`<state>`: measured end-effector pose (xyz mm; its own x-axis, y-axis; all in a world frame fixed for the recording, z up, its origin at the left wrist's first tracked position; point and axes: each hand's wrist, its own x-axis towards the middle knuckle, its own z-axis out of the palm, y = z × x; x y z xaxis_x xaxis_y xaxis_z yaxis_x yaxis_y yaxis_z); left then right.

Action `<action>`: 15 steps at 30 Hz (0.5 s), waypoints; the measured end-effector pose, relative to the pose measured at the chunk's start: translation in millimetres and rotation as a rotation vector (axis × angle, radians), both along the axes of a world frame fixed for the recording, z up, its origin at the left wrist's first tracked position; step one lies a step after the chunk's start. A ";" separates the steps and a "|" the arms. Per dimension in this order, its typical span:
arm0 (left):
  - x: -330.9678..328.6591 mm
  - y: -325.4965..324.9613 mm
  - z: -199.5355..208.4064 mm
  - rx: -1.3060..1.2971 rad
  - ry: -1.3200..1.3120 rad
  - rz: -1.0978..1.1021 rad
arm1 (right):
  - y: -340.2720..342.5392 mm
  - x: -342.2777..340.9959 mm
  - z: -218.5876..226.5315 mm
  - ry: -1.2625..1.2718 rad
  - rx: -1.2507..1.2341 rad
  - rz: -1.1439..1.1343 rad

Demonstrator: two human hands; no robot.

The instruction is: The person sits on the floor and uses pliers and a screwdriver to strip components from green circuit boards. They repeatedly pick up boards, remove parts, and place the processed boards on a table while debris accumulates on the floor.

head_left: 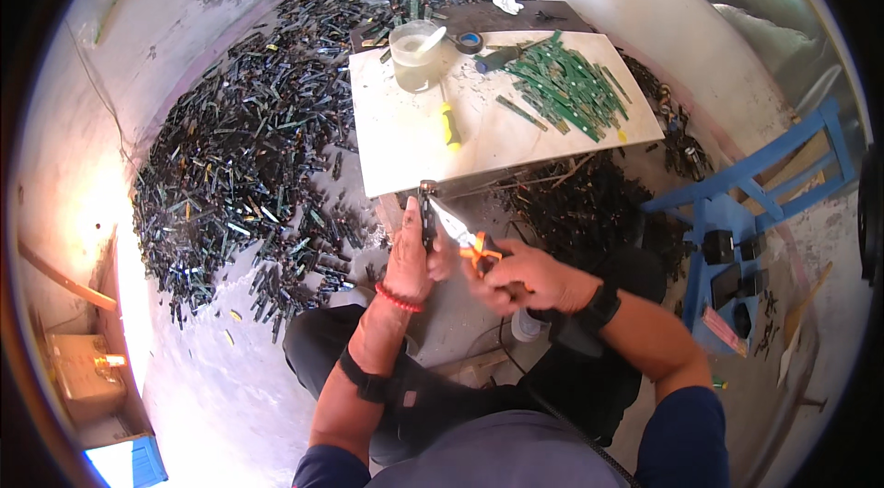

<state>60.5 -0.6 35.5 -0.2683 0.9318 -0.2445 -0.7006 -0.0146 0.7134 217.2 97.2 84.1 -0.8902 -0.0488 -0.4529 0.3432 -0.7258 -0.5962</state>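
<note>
Upright in my left hand (407,255) is a narrow dark strip (428,210), gripped between closed fingers just off the near edge of the white board. My right hand (527,276) is wrapped round the orange-and-black handles of a pair of pliers (477,250). Their metal jaws point up and left, close beside the strip; I cannot tell whether they touch it. On the board ahead lie a yellow screwdriver (450,127) and a heap of green circuit-board strips (566,87).
The white board (396,156) also bears a cloudy tub (416,74) and a roll of tape (470,42). A large pile of dark strips (249,129) covers the floor at left; more dark scrap (589,207) lies under the board. A blue chair (704,212) stands at right.
</note>
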 end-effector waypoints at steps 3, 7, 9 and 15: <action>4.6 0.1 17.3 -0.172 -0.021 0.103 | -12.9 -5.7 0.2 0.116 -0.257 -0.026; 9.0 5.0 23.3 -0.190 -0.047 0.123 | -1.5 -5.9 6.7 0.071 -0.163 0.000; 8.9 17.2 2.8 -0.035 -0.154 0.069 | 16.4 -7.9 -6.7 0.037 0.600 -0.003; 2.6 47.7 -12.2 -0.368 0.164 0.070 | 39.5 0.8 -23.3 -0.245 1.924 -0.058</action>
